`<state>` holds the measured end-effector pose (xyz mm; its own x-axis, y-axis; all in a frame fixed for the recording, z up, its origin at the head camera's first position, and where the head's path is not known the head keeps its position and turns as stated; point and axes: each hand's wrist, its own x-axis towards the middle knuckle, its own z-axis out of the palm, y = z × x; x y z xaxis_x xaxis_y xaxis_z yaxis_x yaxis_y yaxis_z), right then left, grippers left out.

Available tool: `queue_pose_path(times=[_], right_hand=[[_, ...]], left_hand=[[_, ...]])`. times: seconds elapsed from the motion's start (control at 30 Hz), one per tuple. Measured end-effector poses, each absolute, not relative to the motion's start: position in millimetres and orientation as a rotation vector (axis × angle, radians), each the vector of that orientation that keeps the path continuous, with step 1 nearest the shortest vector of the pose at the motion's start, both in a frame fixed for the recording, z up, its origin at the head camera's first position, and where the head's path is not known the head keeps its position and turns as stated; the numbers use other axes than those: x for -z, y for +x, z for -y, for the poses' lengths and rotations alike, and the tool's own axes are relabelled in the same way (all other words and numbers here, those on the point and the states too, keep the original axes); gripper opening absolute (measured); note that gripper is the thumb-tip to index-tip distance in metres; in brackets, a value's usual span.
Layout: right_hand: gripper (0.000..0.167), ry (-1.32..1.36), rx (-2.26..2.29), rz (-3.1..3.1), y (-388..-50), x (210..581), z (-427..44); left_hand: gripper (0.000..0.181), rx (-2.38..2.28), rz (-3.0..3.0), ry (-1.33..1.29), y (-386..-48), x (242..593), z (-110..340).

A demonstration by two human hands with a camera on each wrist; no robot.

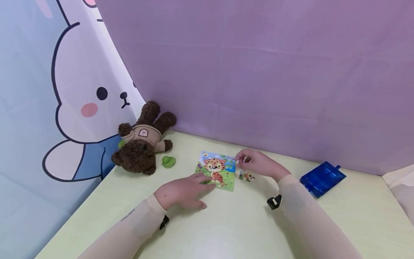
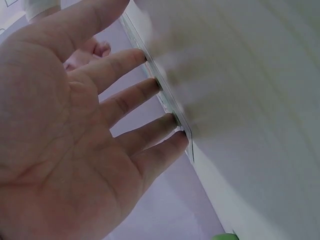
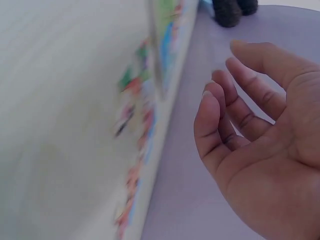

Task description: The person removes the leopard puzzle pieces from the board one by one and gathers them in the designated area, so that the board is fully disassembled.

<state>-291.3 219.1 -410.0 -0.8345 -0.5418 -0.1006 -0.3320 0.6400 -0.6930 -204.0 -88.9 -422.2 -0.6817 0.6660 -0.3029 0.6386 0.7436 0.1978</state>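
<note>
A leopard picture puzzle (image 1: 228, 181) lies flat on the table. My left hand (image 1: 185, 190) reaches in from its lower left, fingertips resting on its near left part. In the left wrist view the fingers of the left hand (image 2: 75, 130) are spread and nearly straight, touching the puzzle's edge. My right hand (image 1: 260, 163) hovers by the puzzle's upper right edge. The right wrist view shows the right hand (image 3: 265, 130) loosely curled, with nothing visible between thumb and fingers. Loose puzzle pieces (image 1: 246, 176) lie beneath it, and appear blurred in the right wrist view.
A brown teddy bear (image 1: 137, 154) lies at the back left, a small green toy (image 1: 168, 162) beside it. A translucent blue plastic case (image 1: 323, 178) lies at the right. Behind the table hangs a purple cloth (image 1: 258, 79); a rabbit-printed cloth (image 1: 81, 72) hangs at the left.
</note>
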Motion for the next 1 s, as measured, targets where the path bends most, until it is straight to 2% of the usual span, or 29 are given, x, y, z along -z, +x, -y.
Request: queue_pose_path(times=[0.2,0.37,0.67,1.0], right_hand=[[0.033,-0.680,1.071,-2.514,-300.0,403.0,-195.6],[0.037,-0.613,1.131,-2.444,-311.7,414.2,-178.8],[0.035,-0.558,1.250,-2.341,-322.4,435.8,-163.9],[0.032,-0.606,1.118,-2.428,-326.8,447.0,-154.2]], left_hand=[[0.075,-0.094,-2.594,1.008,-206.4,420.9,89.6],[0.076,-0.097,-2.593,1.007,-208.2,422.5,90.2],[0.075,-0.106,-2.597,1.031,-208.8,424.5,89.1],[0.077,-0.118,-2.583,1.029,-207.5,422.9,92.7]])
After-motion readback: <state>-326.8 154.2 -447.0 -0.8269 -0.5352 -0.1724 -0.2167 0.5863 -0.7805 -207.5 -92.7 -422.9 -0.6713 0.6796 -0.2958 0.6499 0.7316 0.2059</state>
